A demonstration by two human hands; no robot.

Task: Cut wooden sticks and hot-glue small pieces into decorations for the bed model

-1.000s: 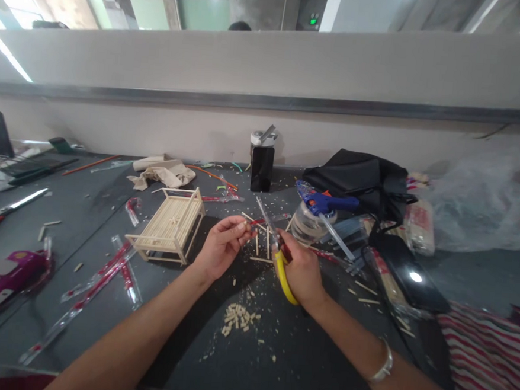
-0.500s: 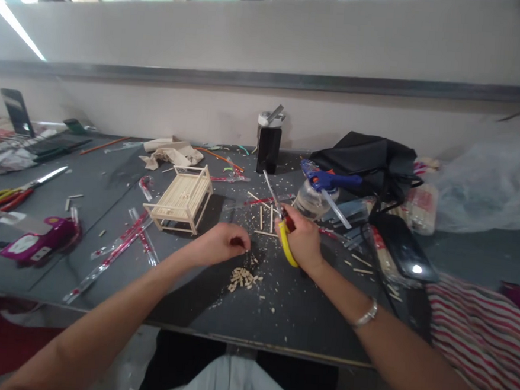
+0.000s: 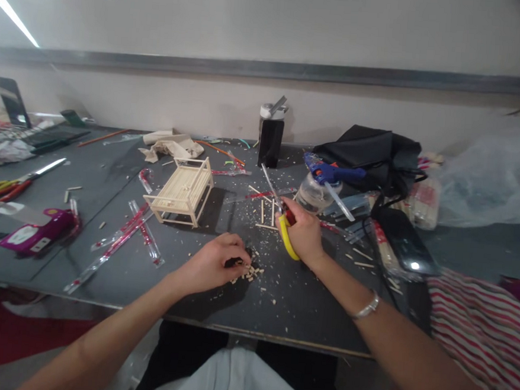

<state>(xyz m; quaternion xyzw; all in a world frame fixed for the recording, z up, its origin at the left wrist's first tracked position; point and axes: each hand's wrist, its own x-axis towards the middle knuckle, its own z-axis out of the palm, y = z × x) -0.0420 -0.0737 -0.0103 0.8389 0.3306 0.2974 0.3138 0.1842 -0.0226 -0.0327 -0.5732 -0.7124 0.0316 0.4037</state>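
My right hand (image 3: 304,231) is wrapped around the yellow-handled scissors (image 3: 288,243), whose blades point up and away over the table. Over a small pile of short cut wooden stick pieces (image 3: 254,273), my left hand (image 3: 217,262) has its thumb and fingertips curled together; what lies between the tips, if anything, is too small to make out. Part of the pile is hidden behind that hand. Beyond it stands a miniature bed-like frame built of thin wooden sticks (image 3: 180,192). Several thin sticks (image 3: 267,212) lie near the scissors, some forming a rough square.
A blue glue gun (image 3: 333,173) rests on a clear round container (image 3: 311,194). A phone (image 3: 271,143) leans upright at the back. Red-and-clear plastic wrappers (image 3: 118,238), a purple tool (image 3: 39,233) and another pair of scissors (image 3: 24,181) lie left; a black phone (image 3: 406,241) and striped cloth (image 3: 477,329) lie right.
My left hand has come away from the scissor blades and moved down toward me to the pile of cut pieces. My right hand still holds the scissors. The view has tilted downward.
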